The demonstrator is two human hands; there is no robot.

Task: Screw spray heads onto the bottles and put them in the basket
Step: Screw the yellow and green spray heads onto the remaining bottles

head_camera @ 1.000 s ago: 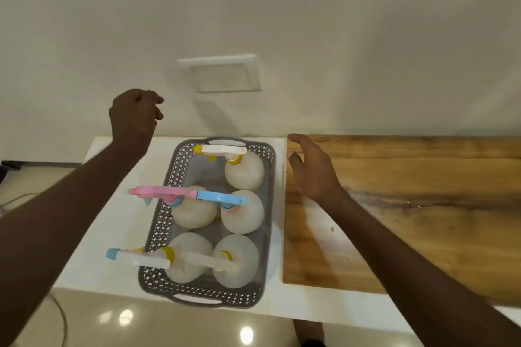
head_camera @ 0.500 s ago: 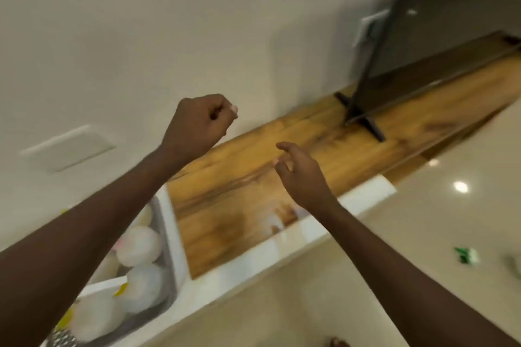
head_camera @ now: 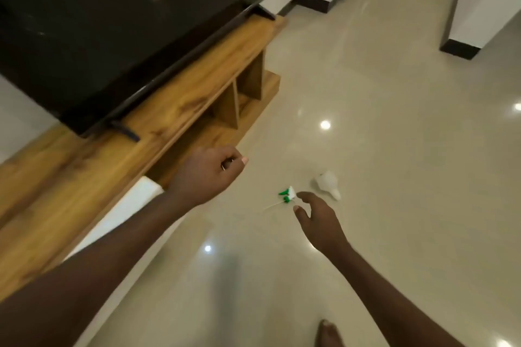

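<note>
A green and white spray head (head_camera: 288, 196) with its thin dip tube lies on the glossy floor. A white bottle (head_camera: 327, 184) lies on its side a little to the right of it. My right hand (head_camera: 318, 220) hangs above the floor with fingers spread, its fingertips in line with the spray head, holding nothing. My left hand (head_camera: 210, 173) is curled into a loose fist over the edge of the wooden cabinet, with nothing seen in it. The basket is out of view.
A long wooden TV cabinet (head_camera: 174, 110) with open shelves runs along the left, carrying a large black television (head_camera: 112, 22). A white slab (head_camera: 124, 211) juts out below it. White pillars (head_camera: 479, 8) stand at the far right. A bare foot (head_camera: 329, 332) shows at the bottom.
My view has swung right, away from the basket of bottles and down to the floor. Both hands moved with it; the right hand now reaches over the spray head.
</note>
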